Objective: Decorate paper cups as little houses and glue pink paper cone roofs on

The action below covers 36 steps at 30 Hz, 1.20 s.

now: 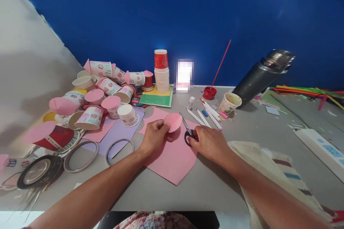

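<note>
Between the thumb and fingers of my left hand (156,135) is a round pink paper disc (173,122), raised over a larger pink paper sheet (172,164). My right hand (208,141) grips black-handled scissors (190,134), with fingers in the handle loops. The scissor blades point up and away, just right of the disc and apart from it. The pink sheet lies flat on the grey table, and its upper left edge has curved cut-outs.
Decorated paper cups (107,86) with pink tops crowd the left, near tape rolls (82,155). Stacked cups (162,75) stand behind. White markers (201,117), a patterned cup (230,103), a leaning dark thermos (258,78), a cloth (258,164) and a power strip (322,150) occupy the right.
</note>
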Each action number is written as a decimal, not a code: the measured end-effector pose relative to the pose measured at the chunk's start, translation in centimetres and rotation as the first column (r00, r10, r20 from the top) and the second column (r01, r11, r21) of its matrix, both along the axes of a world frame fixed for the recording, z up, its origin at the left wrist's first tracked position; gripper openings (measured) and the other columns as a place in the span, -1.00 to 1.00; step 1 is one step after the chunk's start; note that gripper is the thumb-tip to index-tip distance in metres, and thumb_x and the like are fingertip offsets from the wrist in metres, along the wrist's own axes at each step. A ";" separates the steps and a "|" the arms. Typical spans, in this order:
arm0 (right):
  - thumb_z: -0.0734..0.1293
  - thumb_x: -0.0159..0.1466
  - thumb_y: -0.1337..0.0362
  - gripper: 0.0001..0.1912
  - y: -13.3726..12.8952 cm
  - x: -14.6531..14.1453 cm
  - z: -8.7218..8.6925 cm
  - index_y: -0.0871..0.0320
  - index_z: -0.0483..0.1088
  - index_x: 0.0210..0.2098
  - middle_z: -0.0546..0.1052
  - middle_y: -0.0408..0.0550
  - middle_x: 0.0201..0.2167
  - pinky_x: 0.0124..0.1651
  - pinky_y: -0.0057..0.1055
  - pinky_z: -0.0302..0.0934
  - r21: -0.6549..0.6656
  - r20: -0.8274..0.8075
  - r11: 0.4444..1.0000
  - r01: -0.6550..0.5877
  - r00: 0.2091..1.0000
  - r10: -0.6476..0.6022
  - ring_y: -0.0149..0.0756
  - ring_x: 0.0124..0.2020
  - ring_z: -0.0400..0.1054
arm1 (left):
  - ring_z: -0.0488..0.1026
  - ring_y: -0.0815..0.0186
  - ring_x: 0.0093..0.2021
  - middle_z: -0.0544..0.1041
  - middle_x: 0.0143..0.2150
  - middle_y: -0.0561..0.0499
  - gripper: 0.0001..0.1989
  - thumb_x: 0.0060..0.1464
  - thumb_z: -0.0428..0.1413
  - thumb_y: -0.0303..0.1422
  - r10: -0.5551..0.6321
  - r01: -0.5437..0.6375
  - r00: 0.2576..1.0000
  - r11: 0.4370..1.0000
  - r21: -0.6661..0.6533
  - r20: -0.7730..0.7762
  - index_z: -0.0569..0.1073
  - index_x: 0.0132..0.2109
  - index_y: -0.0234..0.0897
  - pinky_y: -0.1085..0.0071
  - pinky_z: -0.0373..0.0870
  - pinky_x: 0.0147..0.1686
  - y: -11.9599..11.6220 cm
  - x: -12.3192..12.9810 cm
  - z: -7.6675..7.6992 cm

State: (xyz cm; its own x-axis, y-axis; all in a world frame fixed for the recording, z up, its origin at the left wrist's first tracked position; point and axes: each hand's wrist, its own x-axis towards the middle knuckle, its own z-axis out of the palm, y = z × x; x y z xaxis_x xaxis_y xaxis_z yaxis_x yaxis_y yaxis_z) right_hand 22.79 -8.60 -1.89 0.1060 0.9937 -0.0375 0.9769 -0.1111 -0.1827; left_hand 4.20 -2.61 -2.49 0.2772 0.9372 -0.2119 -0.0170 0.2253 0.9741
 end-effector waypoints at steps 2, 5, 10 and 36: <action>0.36 0.25 0.15 -0.78 0.1 0.6 0.1 0.10 0.43 -0.48 0.63 0.05 -0.40 -0.45 -0.34 -0.06 -0.017 -0.060 1.000 0.007 0.998 -0.008 -0.16 -0.42 0.47 | 0.49 0.37 -0.56 0.43 -0.57 0.11 -0.71 0.03 0.22 -0.23 0.008 -0.008 1.000 1.000 -0.005 -0.023 0.32 -0.48 -0.27 0.46 0.34 -0.49 0.1 -0.1 0.0; 0.35 0.21 0.16 -0.79 0.2 1.7 0.2 0.08 0.40 -0.52 0.57 -0.07 -0.53 -0.44 -0.36 -0.01 -0.008 -0.273 0.999 0.039 0.961 -0.039 -0.23 -0.48 0.40 | 0.47 0.34 -0.63 0.49 -0.57 0.05 -0.73 0.06 0.19 -0.22 -0.004 0.004 1.000 1.000 -0.031 0.006 0.31 -0.45 -0.26 0.44 0.35 -0.54 0.4 -0.3 -0.3; 0.40 0.19 0.10 -0.77 0.4 3.2 0.4 0.13 0.52 -0.28 0.49 -0.16 -0.59 -0.49 -0.41 0.06 -0.148 -0.880 0.987 0.057 0.448 -0.158 -0.39 -0.61 0.20 | 0.45 0.30 -0.66 0.51 -0.60 0.01 -0.76 0.09 0.14 -0.22 -0.021 0.021 1.000 1.000 0.022 -0.005 0.33 -0.42 -0.25 0.41 0.37 -0.63 0.9 -0.9 -0.2; 0.41 0.13 -0.26 -0.43 -0.8 1.1 -0.4 0.12 0.26 -0.48 0.24 -0.21 -0.50 -0.37 -0.39 -0.03 -0.174 -0.878 0.943 -0.283 0.479 -0.018 -0.38 -0.44 0.05 | 0.42 0.36 -0.35 0.52 -0.30 0.01 -0.79 0.11 0.19 -0.32 0.198 -0.170 0.980 0.894 0.415 -0.024 0.54 -0.11 -0.30 0.47 0.48 -0.38 1.3 -1.6 0.8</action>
